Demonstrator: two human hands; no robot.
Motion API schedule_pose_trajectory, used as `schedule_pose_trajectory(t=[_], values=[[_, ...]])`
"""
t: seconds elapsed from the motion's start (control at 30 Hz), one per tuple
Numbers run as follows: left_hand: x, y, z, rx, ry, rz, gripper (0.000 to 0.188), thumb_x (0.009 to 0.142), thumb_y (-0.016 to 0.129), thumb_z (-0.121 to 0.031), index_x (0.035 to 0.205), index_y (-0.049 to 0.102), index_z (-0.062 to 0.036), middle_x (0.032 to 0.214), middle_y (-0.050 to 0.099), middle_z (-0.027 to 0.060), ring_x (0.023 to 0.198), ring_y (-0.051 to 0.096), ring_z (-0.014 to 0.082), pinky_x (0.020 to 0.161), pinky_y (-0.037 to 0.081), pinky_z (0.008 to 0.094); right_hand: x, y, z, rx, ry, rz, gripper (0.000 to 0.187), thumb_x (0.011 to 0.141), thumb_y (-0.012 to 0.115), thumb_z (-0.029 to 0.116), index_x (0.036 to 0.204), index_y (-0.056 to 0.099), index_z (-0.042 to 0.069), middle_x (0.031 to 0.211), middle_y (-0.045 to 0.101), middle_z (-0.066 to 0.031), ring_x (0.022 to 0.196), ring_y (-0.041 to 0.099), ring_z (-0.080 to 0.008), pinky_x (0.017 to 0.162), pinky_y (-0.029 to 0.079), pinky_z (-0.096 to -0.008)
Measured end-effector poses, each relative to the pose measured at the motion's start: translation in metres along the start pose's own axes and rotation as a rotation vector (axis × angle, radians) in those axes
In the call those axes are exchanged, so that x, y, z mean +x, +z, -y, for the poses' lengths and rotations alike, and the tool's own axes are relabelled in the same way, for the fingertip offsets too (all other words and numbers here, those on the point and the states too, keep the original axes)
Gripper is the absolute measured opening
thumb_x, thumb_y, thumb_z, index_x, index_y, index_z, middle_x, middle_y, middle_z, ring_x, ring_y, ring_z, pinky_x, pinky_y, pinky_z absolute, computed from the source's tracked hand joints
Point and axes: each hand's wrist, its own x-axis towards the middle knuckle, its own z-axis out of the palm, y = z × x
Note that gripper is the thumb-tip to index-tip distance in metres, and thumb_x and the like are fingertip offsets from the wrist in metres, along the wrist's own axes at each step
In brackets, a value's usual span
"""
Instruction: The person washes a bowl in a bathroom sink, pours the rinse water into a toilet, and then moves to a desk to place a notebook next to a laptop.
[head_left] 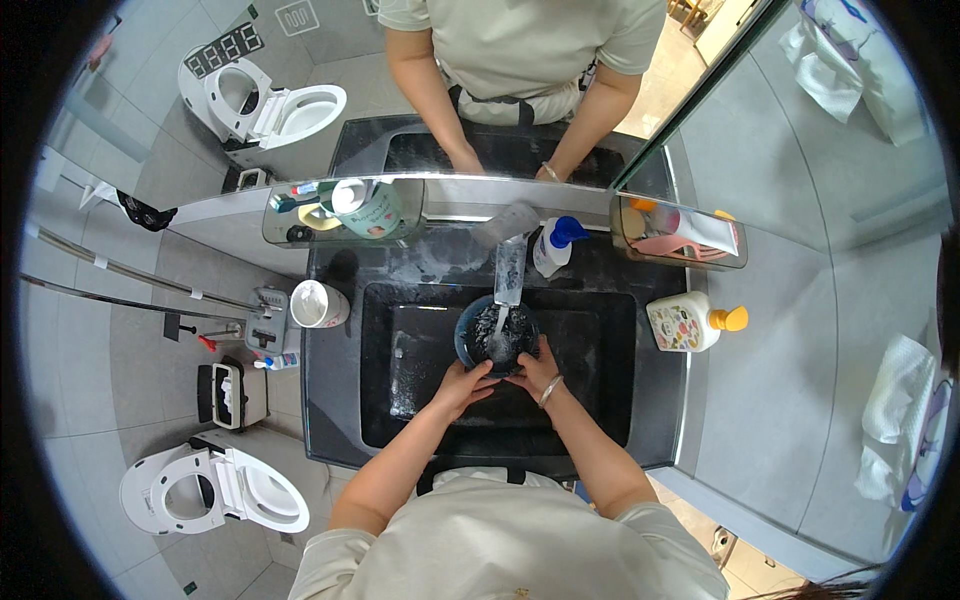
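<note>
Gripping the bowl [465,338] at the centre of the head view, your left hand [460,390] and right hand [538,373] are both closed on its near edge, thumbs toward the rim and your fingertips close together below. The bowl sits under the tap [508,272], and water [500,325] runs from it into the bowl; you cannot tell whether the bowl touches the bottom of the black sink [595,350]. Your right wrist wears a bracelet [551,391]. Above centre, just beside the tap, stands a blue-topped bottle [551,252]. Left of centre, a white cup [319,304] rests on the counter [332,400]; right of centre lies a yellow-pump bottle [684,322]. The mirror [500,80] fills the upper frame, and a toilet [218,490] shows at lower left.
</note>
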Motion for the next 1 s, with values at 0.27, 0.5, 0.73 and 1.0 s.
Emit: schedule_pose_trajectory(t=[0.27, 0.5, 0.73, 1.0], values=[[0.014, -0.028, 0.004, 0.201, 0.177, 0.048, 0.052, 0.079, 0.061, -0.012, 0.124, 0.037, -0.0013, 0.118, 0.047, 0.0130, 0.107, 0.049, 0.0230, 0.090, 0.038, 0.0316, -0.002, -0.011, -0.003, 0.031, 0.007, -0.028, 0.065, 0.077, 0.040, -0.004, 0.131, 0.017, 0.023, 0.124, 0.036, -0.0154, 0.099, 0.052, -0.0347, 0.077, 0.048, -0.0500], [0.009, -0.013, -0.030, 0.786, 0.701, -0.189, 0.059, 0.074, 0.062, -0.008, 0.128, 0.036, -0.0059, 0.127, 0.039, 0.0189, 0.119, 0.036, 0.0297, 0.098, 0.029, 0.0346, -0.011, -0.011, 0.020, 0.004, 0.088, -0.091, 0.064, 0.078, 0.041, -0.004, 0.132, 0.016, 0.020, 0.126, 0.034, -0.0162, 0.100, 0.051, -0.0361, 0.078, 0.048, -0.0507], [-0.043, 0.044, -0.103, 1.138, 1.234, -0.371, 0.057, 0.072, 0.055, -0.001, 0.126, 0.037, -0.0068, 0.131, 0.034, 0.0171, 0.117, 0.036, 0.0346, 0.097, 0.030, 0.0391, -0.018, -0.007, 0.014, 0.010, 0.110, 0.036, 0.064, 0.079, 0.044, -0.002, 0.132, 0.017, 0.021, 0.122, 0.037, -0.0157, 0.094, 0.054, -0.0353, 0.075, 0.051, -0.0492], [-0.048, 0.074, -0.136, 1.260, 1.348, -0.370, 0.059, 0.072, 0.054, 0.000, 0.128, 0.036, -0.0090, 0.134, 0.031, 0.0139, 0.119, 0.034, 0.0339, 0.098, 0.028, 0.0440, -0.014, -0.007, 0.018, -0.011, 0.126, 0.051, 0.066, 0.080, 0.049, 0.006, 0.134, 0.013, 0.018, 0.123, 0.037, -0.0159, 0.094, 0.054, -0.0333, 0.072, 0.054, -0.0444]])
